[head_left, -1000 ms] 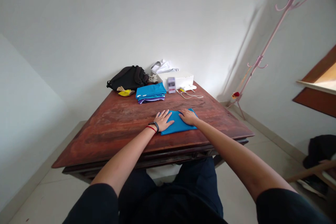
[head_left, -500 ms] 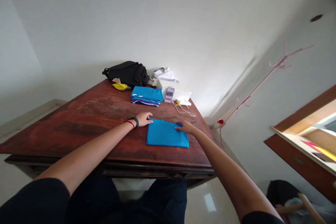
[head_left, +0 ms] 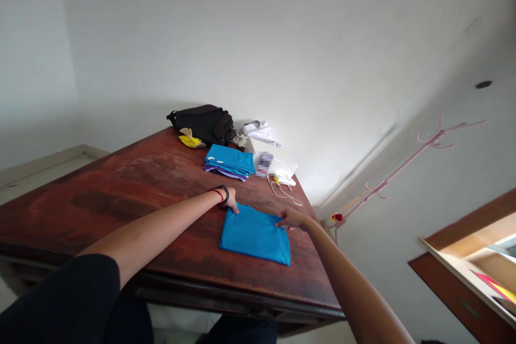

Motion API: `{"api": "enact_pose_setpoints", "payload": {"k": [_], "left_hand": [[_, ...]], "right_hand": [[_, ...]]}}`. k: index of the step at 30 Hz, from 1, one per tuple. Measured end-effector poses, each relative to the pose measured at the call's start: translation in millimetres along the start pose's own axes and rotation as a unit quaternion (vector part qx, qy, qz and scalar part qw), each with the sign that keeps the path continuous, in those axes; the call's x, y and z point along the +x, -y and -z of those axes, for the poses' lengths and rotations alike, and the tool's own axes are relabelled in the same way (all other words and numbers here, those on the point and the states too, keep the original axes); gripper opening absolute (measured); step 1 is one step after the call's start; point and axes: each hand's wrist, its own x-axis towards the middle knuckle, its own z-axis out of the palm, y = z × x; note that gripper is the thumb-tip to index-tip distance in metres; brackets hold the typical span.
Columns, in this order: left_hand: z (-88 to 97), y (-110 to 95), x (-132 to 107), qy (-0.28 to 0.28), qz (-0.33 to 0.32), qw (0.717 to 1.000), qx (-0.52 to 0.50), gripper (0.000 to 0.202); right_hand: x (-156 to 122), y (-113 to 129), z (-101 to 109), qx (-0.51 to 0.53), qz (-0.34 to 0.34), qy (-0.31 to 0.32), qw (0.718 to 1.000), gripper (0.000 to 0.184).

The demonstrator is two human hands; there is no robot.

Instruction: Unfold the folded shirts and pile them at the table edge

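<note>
As hands point(head_left: 230, 200) point(head_left: 291, 219) touch far edge | fldd blue cloth point(head_left: 255, 236), long axis L-R

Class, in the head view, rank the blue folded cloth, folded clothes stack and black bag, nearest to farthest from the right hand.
1. Blue folded cloth: touching right hand
2. Folded clothes stack: farther back
3. Black bag: far table edge

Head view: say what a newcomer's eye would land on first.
The bright blue folded cloth stands out first, lying on the dark red wooden table with the left hand and right hand at its top edge. Behind it sit a stack of folded blue clothes and a black bag; a pink coat rack stands by the wall at right.
</note>
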Motion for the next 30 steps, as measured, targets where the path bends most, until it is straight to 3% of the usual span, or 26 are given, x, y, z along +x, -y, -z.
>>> {"api": "enact_pose_setpoints", "payload": {"k": [7, 10, 14, 17, 23, 26, 30], "left_hand": [[20.8, 4, -13, 0.078, -0.026, 0.994, -0.069, 0.041], [43.7, 9, -23, 0.095, -0.021, 0.989, -0.11, 0.045], [87.2, 17, -29, 0.1, -0.027, 0.977, -0.184, 0.044], [128.0, 23, -25, 0.059, -0.043, 0.97, -0.232, 0.041], [207.0, 37, -7, -0.089, -0.058, 0.95, -0.295, 0.037], [230.8, 45, 4, -0.147, -0.064, 0.914, -0.372, 0.042], [247.1, 51, 26, -0.195, -0.061, 0.879, -0.432, 0.047]], "right_hand": [[-4, 6, 19, -0.009, -0.01, 0.058, 0.998, 0.03], [-1, 15, 26, 0.009, -0.003, 0.073, 0.997, 0.027], [20, 39, 41, 0.023, 0.011, 0.09, 0.996, 0.027], [44, 68, 60, 0.056, 0.052, 0.076, 0.994, 0.031], [104, 129, 106, 0.156, 0.112, -0.003, 0.981, 0.027], [137, 152, 121, 0.234, 0.11, -0.058, 0.964, 0.026], [178, 171, 127, 0.273, 0.121, -0.089, 0.95, 0.028]]}}
